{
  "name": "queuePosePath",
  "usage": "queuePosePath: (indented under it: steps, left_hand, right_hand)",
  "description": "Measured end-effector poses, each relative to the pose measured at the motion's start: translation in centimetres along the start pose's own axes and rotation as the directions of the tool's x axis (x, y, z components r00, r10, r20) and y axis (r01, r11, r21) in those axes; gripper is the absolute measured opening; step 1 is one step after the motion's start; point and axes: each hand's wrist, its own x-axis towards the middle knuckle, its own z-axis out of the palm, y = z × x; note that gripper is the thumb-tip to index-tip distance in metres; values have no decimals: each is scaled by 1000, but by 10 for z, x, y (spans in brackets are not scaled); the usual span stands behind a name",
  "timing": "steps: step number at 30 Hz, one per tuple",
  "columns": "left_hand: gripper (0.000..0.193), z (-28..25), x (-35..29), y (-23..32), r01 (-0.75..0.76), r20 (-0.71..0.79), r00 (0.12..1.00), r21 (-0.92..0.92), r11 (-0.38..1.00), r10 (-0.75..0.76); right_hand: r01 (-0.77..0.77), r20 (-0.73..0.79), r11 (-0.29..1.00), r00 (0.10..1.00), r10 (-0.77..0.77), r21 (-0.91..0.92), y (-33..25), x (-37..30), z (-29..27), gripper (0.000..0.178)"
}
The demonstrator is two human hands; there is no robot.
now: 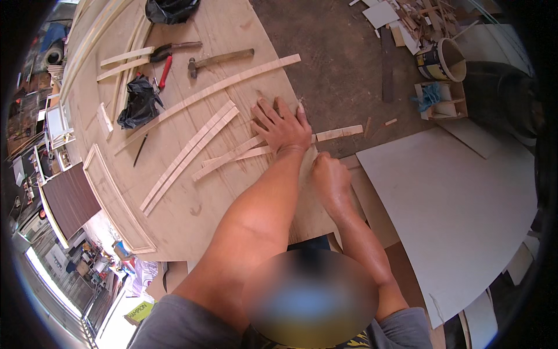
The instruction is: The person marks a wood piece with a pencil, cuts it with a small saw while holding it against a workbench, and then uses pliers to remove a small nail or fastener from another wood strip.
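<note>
My left hand (282, 127) lies flat with its fingers spread, pressing on thin wooden strips at the right edge of the plywood tabletop (256, 203). One strip (340, 133) passes under it and juts past the table's edge; another strip (224, 160) slants out to the left, crossing it. Just below and right of that hand, my right hand (332, 177) is closed in a fist beside the edge. Whatever it grips is hidden. To the left lie a pair of strips (192, 154) side by side and a long curved strip (215, 90).
Beyond the strips lie a hammer (224, 60), pliers with a red handle (167, 70), a black plastic bag (139, 102) and a dark pencil (140, 150). A large white sheet (453, 203) stands right of the table. A bucket (439, 61) and wood scraps (427, 20) are on the floor.
</note>
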Motion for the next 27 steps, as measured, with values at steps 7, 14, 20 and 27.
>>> queuePosePath:
  steps: [7,14,20,27]
  left_hand:
    - [64,-2,2,2,3,-11,1000,-16,1000,-3]
    - [60,4,5,1,-40,-116,993,-31,999,37]
    - [59,0,5,0,-28,-101,994,-8,1000,27]
    - [59,0,5,4,-48,-163,985,34,998,53]
  right_hand:
    - [75,-84,997,994,-76,-17,2,25,15,19]
    - [103,-237,995,966,-105,-20,1,30,26,15]
    - [143,-237,988,959,-154,-64,12,-3,26,9]
    - [94,-163,996,982,-94,-7,6,0,33,12]
